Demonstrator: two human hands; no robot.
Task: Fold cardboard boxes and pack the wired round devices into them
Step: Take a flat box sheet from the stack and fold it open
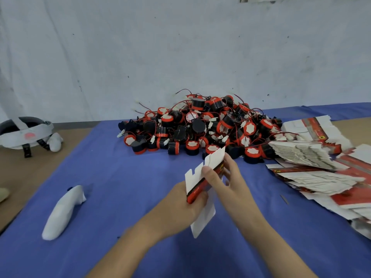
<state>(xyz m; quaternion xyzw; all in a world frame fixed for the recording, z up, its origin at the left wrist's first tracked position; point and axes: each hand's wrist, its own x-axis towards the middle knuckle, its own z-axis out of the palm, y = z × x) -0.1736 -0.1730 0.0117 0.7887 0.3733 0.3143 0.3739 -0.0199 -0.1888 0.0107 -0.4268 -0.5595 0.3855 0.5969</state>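
Box (193, 178) is held in the air over the cloth, front centre, just short of the heap. It's part-folded: red printed panel, notched white flaps sticking up, one white flap hanging below. Left hand (178, 205) grasps its lower end, fingers curled round the red edge. Right hand (226, 177) pinches the upper part, thumb on the near face, fingers behind. Both hands are clamped on the same box.

Devices (200, 127) lie in a big tangled heap just behind: round black bodies, red rims, thin red-black leads with white plugs. Flat boxes (305, 157) lie fanned out on the right, touching the heap's right edge. Blue cloth (120, 197) covers the middle of a brown table (30, 177). White wrapped object (62, 213) lies on the cloth, well left of the hands; can't tell what it is. Helmet (24, 131) with a white band sits far left on the bare table. Pale scuffed wall (180, 47) behind.
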